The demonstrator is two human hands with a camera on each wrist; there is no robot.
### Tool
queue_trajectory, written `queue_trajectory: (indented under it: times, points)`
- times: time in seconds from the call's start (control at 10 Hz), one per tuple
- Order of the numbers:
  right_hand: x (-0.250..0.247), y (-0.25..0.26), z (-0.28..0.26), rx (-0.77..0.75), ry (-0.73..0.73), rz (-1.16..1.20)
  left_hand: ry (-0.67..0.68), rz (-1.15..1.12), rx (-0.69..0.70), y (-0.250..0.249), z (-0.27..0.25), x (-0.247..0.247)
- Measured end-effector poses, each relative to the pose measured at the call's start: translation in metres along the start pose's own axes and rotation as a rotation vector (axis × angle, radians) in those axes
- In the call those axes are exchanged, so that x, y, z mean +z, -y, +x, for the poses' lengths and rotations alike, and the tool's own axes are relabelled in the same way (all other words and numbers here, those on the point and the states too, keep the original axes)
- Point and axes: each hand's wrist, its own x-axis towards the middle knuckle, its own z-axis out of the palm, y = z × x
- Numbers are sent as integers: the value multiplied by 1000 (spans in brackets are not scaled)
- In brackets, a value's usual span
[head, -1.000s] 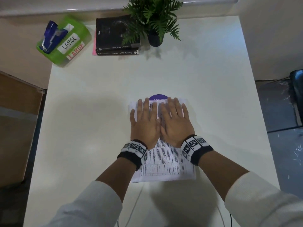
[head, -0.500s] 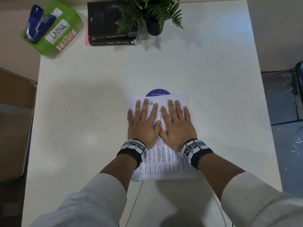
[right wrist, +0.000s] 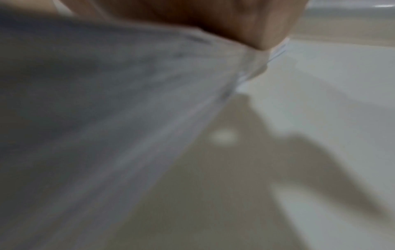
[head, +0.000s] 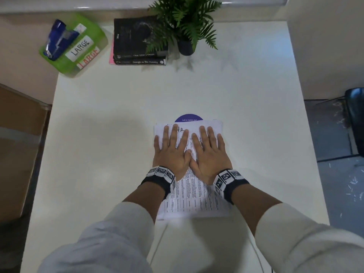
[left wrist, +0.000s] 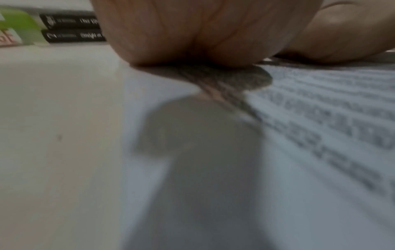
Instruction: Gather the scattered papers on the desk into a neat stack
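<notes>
A stack of printed white papers (head: pixel 194 196) lies in the middle of the white desk (head: pixel 98 154), with a purple-topped sheet (head: pixel 189 118) peeking out at its far edge. My left hand (head: pixel 172 148) and right hand (head: pixel 208 152) lie flat side by side on the top sheet, fingers straight and spread, thumbs touching. In the left wrist view the palm (left wrist: pixel 203 33) presses on the printed page (left wrist: pixel 320 118). The right wrist view is blurred; it shows the hand (right wrist: pixel 235 20) on the paper's edge (right wrist: pixel 149 101).
At the desk's far edge stand a potted fern (head: pixel 187 22), two stacked black books (head: pixel 137 42) and a green box labelled LARGE (head: pixel 72 44). A brown cabinet (head: pixel 17 144) is on the left, a dark chair (head: pixel 354 119) on the right.
Both hands have slid back a little toward me along the stack, uncovering more of its far end. They stay flat on the top sheet.
</notes>
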Motion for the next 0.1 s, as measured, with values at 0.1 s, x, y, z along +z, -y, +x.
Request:
queue_trajectory:
  times: [0.1]
  points:
    - [-14, 2, -5, -25, 41, 8, 58, 48, -6, -3, -4, -12]
